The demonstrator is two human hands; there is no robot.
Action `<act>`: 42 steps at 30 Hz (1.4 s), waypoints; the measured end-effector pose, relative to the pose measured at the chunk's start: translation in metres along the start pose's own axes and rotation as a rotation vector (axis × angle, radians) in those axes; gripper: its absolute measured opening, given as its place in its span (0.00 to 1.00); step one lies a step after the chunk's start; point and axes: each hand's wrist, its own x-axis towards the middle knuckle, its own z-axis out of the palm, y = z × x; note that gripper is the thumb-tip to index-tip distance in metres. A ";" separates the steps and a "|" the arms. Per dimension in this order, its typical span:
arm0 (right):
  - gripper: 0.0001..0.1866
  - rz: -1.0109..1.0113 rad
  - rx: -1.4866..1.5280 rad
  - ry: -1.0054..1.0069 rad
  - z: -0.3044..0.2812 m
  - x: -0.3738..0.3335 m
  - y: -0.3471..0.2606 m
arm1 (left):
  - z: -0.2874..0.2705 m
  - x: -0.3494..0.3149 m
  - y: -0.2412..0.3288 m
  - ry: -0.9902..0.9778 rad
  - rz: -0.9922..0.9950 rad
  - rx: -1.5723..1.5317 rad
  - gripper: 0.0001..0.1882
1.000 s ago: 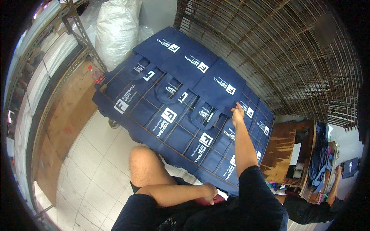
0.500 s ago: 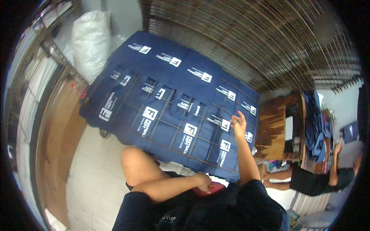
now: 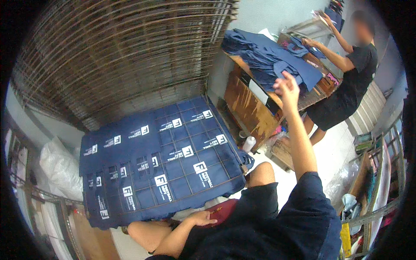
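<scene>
My right hand (image 3: 287, 89) is raised at the end of an outstretched arm, fingers loosely apart and holding nothing. Beyond its fingertips is a heap of navy fabric pieces (image 3: 260, 54) on a wooden table. Low in front of my body, my left hand (image 3: 203, 218) rests beside a dark red surface (image 3: 223, 212) with small yellow marks, its fingers laid out. Navy fabric panels with white prints (image 3: 143, 173) cover a wide wire rack tray to the left of my right arm. A thin wire grid (image 3: 175, 139) lies over much of them.
Raised wire shelves (image 3: 138, 56) stand above the tray's far side. A co-worker (image 3: 342, 86) stands by the table (image 3: 247, 93), hands over things on it. A white bottle (image 3: 249, 143) stands near the tray corner. A white plastic sack (image 3: 60, 169) is at left, metal shelving (image 3: 372, 212) at right.
The view has swung right, bringing the table and co-worker further in. My right hand has gone from over the printed fabric to near the navy heap. My left hand stays low by my lap.
</scene>
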 end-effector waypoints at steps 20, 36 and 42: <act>0.43 0.787 0.600 0.435 -0.094 0.222 0.032 | 0.030 0.012 0.025 0.154 -0.255 -0.111 0.34; 0.36 0.915 0.721 0.620 -0.072 0.268 0.030 | 0.041 0.016 0.025 0.222 -0.356 -0.016 0.35; 0.34 0.953 0.584 0.684 -0.061 0.272 0.041 | 0.053 0.024 0.008 0.213 -0.389 0.020 0.34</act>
